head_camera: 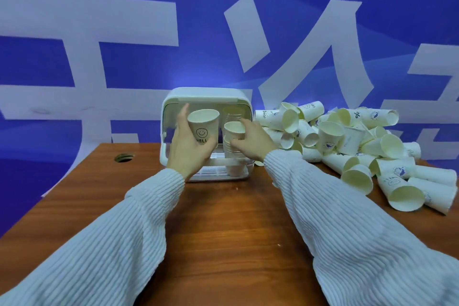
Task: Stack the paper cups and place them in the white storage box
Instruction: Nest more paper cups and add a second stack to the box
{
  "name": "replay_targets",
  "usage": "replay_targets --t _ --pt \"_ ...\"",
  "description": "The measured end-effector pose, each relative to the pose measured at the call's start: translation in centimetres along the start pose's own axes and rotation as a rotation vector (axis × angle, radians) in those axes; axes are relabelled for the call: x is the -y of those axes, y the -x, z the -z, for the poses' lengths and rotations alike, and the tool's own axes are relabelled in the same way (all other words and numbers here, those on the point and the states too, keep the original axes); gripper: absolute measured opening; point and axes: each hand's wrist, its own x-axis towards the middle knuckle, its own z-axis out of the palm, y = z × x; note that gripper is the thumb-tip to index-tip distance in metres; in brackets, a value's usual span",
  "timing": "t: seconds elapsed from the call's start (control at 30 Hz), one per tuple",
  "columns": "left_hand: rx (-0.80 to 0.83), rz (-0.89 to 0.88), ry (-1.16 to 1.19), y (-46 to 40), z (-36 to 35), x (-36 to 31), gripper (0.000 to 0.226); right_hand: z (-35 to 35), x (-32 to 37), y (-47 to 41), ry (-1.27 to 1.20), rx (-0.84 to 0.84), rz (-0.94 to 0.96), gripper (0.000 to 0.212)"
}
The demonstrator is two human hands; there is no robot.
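blue banner wall behind wooden desk (223, 231). white storage box (206, 97) open toward person. left hand (191, 149) clasps single smiley cup (204, 123), likely next to nest. right hand (253, 140) grips cup stack (233, 141) at box mouth, steadying it. loose cups (352, 146) heaped right.

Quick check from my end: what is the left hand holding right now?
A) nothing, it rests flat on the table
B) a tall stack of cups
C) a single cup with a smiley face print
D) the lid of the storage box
C: the left hand grips a single upright smiley-face cup in front of the white storage box.
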Motion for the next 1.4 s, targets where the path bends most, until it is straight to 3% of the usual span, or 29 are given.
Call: replay_targets --t 0.2,0.37,0.57,0.67,0.7,0.83,0.87,1.0,1.1,1.13,1.17,1.27,1.4 --pt "0.011 -0.025 0.037 -1.9 -1.4 0.2 0.095 -2.3 -1.0 -1.2 -0.007 0.037 -0.047 0.078" --pt "-0.006 0.004 0.144 -4.2 -3.2 0.2 0.081 -2.3 -1.5 -1.0 -0.007 0.066 0.008 0.056" --pt "0.095 -0.003 0.149 -5.9 -5.4 -0.4 0.083 -2.3 -2.0 -0.9 -0.124 0.044 0.041 0.067" --pt "0.147 0.009 0.134 -6.5 -6.1 -0.7 0.08 -2.1 -2.3 -0.7 -0.257 0.043 -0.01 0.042" --pt "0.157 0.019 0.138 -6.7 -6.2 -0.7 0.08 -2.2 -2.6 -0.9 -0.313 0.038 -0.023 0.043" --pt "0.251 -0.051 -0.017 -6.6 -6.3 -0.3 0.08 -2.6 -3.0 -1.5 -0.442 0.0 -0.061 0.096" --pt "0.295 -0.058 -0.061 -6.5 -6.3 -0.1 0.08 -2.6 -3.1 -1.7 -0.414 0.021 -0.059 0.094" --pt "0.433 -0.039 -0.173 -6.3 -6.7 0.3 0.075 -2.7 -3.4 -1.7 -0.407 0.02 -0.031 0.035" --pt "0.483 -0.068 -0.233 -6.0 -7.0 0.6 0.059 -2.5 -3.2 -1.2 -0.432 0.009 0.016 0.013" --pt "0.495 -0.074 -0.246 -6.0 -7.3 1.0 0.055 -2.5 -3.3 -1.1 -0.452 0.007 0.031 0.016" --pt "0.509 -0.074 -0.264 -6.0 -7.5 1.4 0.054 -2.5 -3.4 -1.1 -0.466 0.015 0.034 0.034" --pt "0.535 -0.06 -0.287 -6.0 -8.2 2.5 0.055 -2.5 -3.8 -0.7 -0.484 0.08 -0.024 0.106" --pt "0.613 -0.075 -0.427 -6.5 -8.2 1.9 0.058 -2.4 -3.9 0.0 -0.508 0.095 -0.035 0.119"
